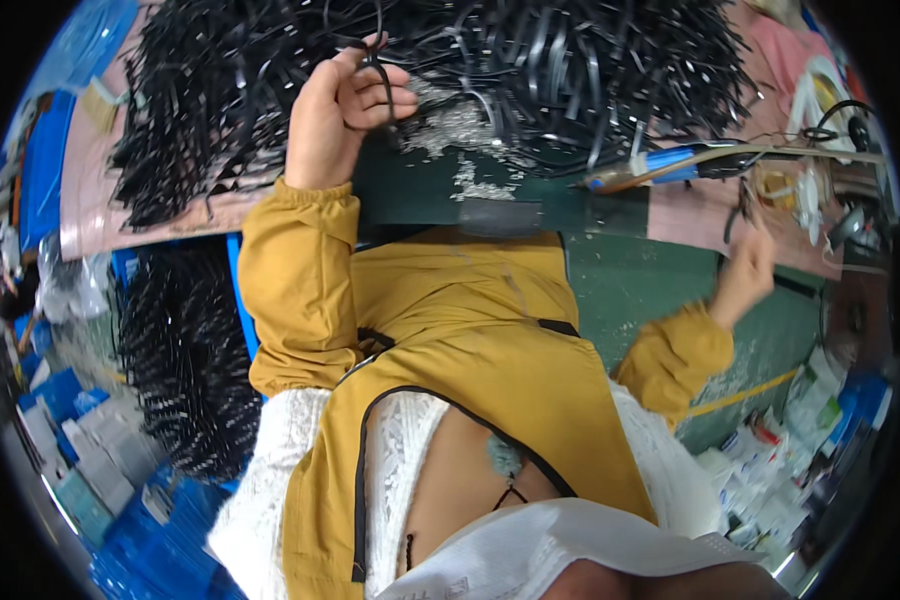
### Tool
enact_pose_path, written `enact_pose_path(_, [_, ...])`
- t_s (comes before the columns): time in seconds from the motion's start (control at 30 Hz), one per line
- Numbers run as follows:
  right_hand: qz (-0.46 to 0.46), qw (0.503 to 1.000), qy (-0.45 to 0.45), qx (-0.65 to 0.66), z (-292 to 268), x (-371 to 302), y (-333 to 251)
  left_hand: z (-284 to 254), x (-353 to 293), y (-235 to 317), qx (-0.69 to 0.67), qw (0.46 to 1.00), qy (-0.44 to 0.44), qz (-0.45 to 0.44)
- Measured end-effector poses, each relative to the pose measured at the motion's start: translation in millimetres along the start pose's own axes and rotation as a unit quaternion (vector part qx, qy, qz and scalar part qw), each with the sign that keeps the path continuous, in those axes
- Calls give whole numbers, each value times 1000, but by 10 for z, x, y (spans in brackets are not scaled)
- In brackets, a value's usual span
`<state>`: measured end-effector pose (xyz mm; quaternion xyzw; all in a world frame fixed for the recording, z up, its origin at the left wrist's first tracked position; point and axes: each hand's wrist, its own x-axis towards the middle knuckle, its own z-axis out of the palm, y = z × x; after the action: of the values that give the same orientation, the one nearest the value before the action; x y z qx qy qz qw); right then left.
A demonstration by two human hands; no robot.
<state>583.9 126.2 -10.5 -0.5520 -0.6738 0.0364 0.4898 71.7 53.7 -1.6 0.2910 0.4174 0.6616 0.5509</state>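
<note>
My left hand [332, 112] is raised over the near edge of a big heap of black strips [530, 70] on the table. A thin black strip [385, 85] is pinched between its thumb and forefinger, while the other fingers curl loosely. At the table's right edge, my right hand [748, 268] is closed and blurred by motion. Something thin and dark [738, 212] shows at its fingertips, too smeared to name. Many tiny silvery pieces [450, 125] lie scattered between the heap and the dark green mat [400, 190].
A blue-handled pen-like tool [660, 162] lies at the right of the mat, with cords behind it. More black strips [180, 360] fill a blue container below the table at left. Plastic bags and packages [760, 490] are piled at lower right.
</note>
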Motion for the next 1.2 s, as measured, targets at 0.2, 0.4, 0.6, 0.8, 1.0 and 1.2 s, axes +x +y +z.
enact_pose_path(0.2, [-61,928,-119,347,-433,30,-939,433,-501,-276,-144,975,168,14])
enact_pose_path(0.4, [-40,905,-345,245,924,-546,-1723,780,-888,-1092,66,958,61,272])
enact_pose_path(0.6, [139,864,-344,342,1302,-896,-1781,403,-1438,-1260,84,970,25,228])
enact_pose_path(0.8, [236,817,-287,442,1463,-1059,-1765,353,-1436,-1397,163,949,-21,268])
enact_pose_path(1.0, [214,852,-292,378,1467,-1073,-1840,419,-1445,-1400,251,927,37,277])
enact_pose_path(1.2, [245,848,-249,398,1484,-1093,-1930,456,-1386,-1417,241,910,46,335])
